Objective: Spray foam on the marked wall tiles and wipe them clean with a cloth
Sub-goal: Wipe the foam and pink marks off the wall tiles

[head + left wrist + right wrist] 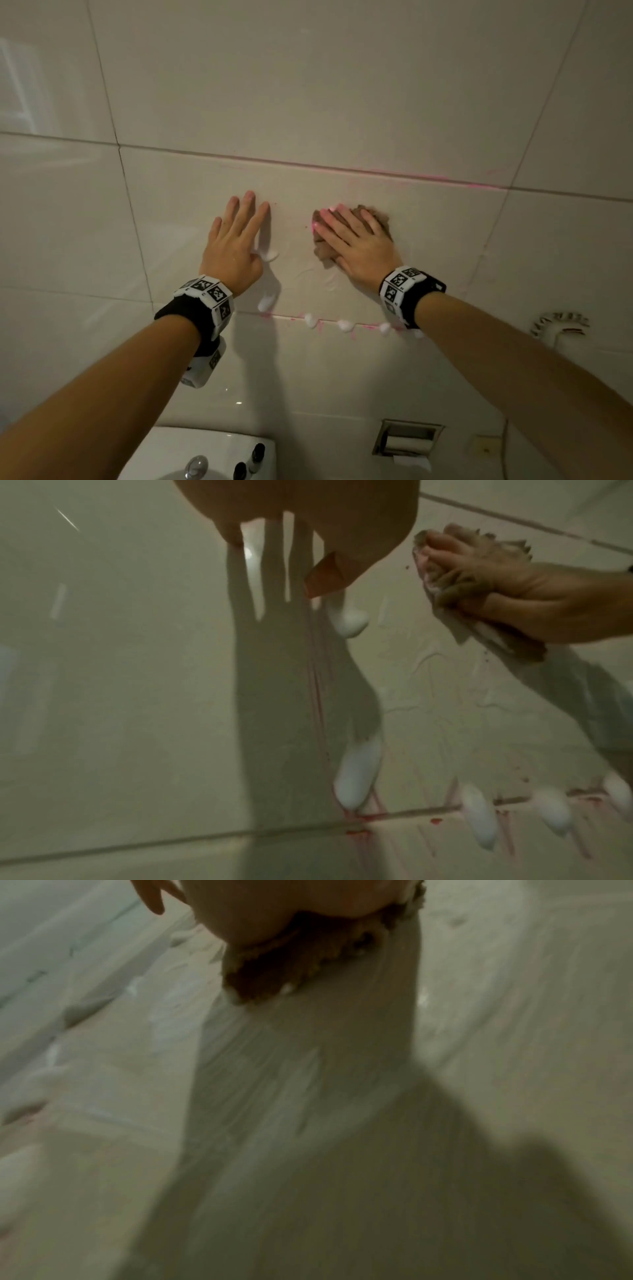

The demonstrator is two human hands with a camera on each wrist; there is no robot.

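My left hand (233, 240) (308, 520) lies flat on the beige wall tile (178, 212), fingers straight, holding nothing. My right hand (356, 240) (514, 596) presses a bunched brown cloth (376, 217) (445, 588) (274, 972) against the same tile; its fingers curve over the cloth and the thumb pinches the lower part. A white foam blob (270, 255) (349, 620) sits by my left thumb. More foam blobs (344, 325) (356, 772) run down to the lower grout line. Pink marker traces (442, 178) (359, 818) show along both grout lines. No spray can is in view.
Below stands a white toilet cistern (205, 448) with a chrome flush button (197, 466) and small dark bottles (257, 455) on its lid. A recessed paper holder (407, 438) is set in the wall at lower right. A white toothed fixture (558, 329) hangs further right.
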